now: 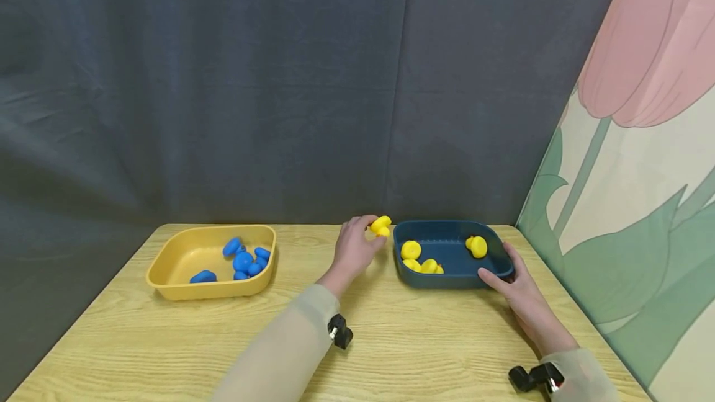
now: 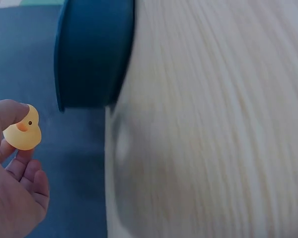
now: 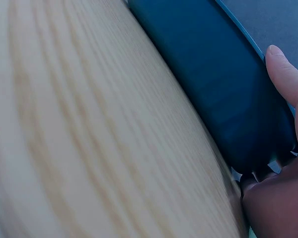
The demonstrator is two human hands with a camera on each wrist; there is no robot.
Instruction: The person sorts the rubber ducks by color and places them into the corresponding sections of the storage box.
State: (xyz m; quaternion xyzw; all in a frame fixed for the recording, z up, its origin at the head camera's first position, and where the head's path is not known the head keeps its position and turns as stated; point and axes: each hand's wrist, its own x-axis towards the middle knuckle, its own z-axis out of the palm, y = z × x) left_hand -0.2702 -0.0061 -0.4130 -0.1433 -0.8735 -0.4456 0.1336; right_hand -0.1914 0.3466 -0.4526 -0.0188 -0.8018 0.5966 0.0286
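Note:
My left hand [image 1: 354, 247] pinches a yellow rubber duck [image 1: 381, 223] between thumb and fingers, raised just left of the dark blue bin [image 1: 447, 281]. In the left wrist view the small duck [image 2: 24, 135] shows its orange beak and one eye. My right hand [image 1: 524, 300] holds the bin's front right corner, its thumb [image 3: 283, 72] at the rim and the fingers round the end wall, partly hidden. Inside the bin, several yellow ducks [image 1: 411, 250] lie at the left, and another duck [image 1: 478, 247] lies at the right.
A yellow bin [image 1: 195, 292] stands on the left of the wooden table [image 1: 391, 340], with several blue pieces [image 1: 242, 261] in it. Behind the table hangs a dark grey curtain [image 1: 279, 92]. A flower-patterned panel [image 1: 631, 216] borders the right side.

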